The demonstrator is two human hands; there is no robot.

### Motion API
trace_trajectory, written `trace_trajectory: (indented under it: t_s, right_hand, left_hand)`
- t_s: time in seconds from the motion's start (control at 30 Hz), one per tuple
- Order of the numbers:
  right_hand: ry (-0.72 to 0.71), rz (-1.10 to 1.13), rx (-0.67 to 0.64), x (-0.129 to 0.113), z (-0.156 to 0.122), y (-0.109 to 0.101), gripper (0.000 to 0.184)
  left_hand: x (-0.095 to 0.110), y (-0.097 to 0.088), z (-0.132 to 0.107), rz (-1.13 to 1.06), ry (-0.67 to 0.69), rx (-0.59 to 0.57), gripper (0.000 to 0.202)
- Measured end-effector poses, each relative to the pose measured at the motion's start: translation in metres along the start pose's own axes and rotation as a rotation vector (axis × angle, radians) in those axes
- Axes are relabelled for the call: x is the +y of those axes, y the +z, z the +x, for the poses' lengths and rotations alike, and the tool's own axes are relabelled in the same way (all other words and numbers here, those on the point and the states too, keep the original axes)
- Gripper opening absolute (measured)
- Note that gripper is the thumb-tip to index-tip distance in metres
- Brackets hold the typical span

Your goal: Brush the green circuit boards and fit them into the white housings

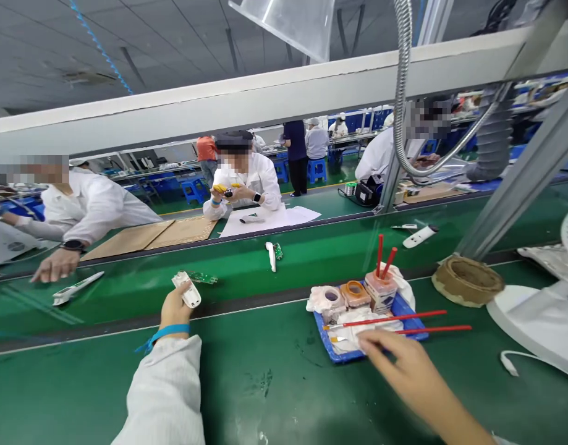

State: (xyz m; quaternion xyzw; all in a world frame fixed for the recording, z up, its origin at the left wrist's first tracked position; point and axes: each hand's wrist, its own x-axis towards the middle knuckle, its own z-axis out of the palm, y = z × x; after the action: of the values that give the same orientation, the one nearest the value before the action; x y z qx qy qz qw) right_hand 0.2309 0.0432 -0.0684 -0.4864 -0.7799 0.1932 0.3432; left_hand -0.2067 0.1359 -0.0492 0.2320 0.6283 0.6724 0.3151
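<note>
Reaching at near right with the right hand [397,355] over a blue tray [329,347] on the green surface [246,395], with fingertips at the lower red-handled brush [436,330]; cannot tell whether that grip is closed on it. Deeper in the tray, seeing small jars [356,299], with red sticks [379,254] upright in the right one. Farther left, holding a white oblong casing [188,293] in the left hand [175,311], with its grip closed around one side, just beside a circuit board [204,279]. Beyond, on the green strip [321,253], seeing a white curved part [271,257] at centre. Farthest, facing a co-worker [267,176] behind white paper [284,221].
</note>
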Motion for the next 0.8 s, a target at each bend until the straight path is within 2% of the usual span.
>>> trace_trajectory:
  t_s: [0.07,0.1,0.2,0.33,0.47,0.57,0.67,0.73,0.8]
  right_hand:
    - [0.025,-0.215,0.045,0.019,0.008,-0.014,0.021]
    - [0.001,-0.350,0.014,0.027,0.012,-0.020,0.020]
    - [-0.092,-0.584,-0.069,0.043,0.023,-0.029,0.020]
    - [-0.143,-0.667,-0.100,0.053,0.033,-0.027,0.026]
    - [-0.221,-0.681,-0.117,0.056,0.037,-0.031,0.029]
    - [-0.285,-0.670,-0.100,0.051,0.039,-0.041,0.025]
    - [-0.340,-0.669,-0.053,0.045,0.040,-0.054,0.024]
    - [-0.387,-0.677,0.035,0.040,0.039,-0.066,0.024]
    - [-0.445,-0.670,0.176,0.032,0.036,-0.080,0.023]
  left_hand:
    - [0.005,0.007,-0.006,-0.163,-0.028,0.010,0.021]
    - [0.007,0.012,-0.012,-0.218,-0.029,-0.008,0.017]
    - [0.014,0.033,-0.041,-0.375,-0.018,-0.099,0.025]
    - [0.026,0.062,-0.099,-0.517,-0.082,-0.315,0.025]
    - [0.032,0.081,-0.154,-0.609,-0.322,-0.519,0.028]
    - [0.033,0.086,-0.180,-0.604,-0.458,-0.623,0.024]
    - [0.036,0.083,-0.195,-0.574,-0.508,-0.680,0.019]
    - [0.039,0.079,-0.201,-0.556,-0.520,-0.686,0.016]
    - [0.042,0.075,-0.207,-0.527,-0.524,-0.673,0.013]
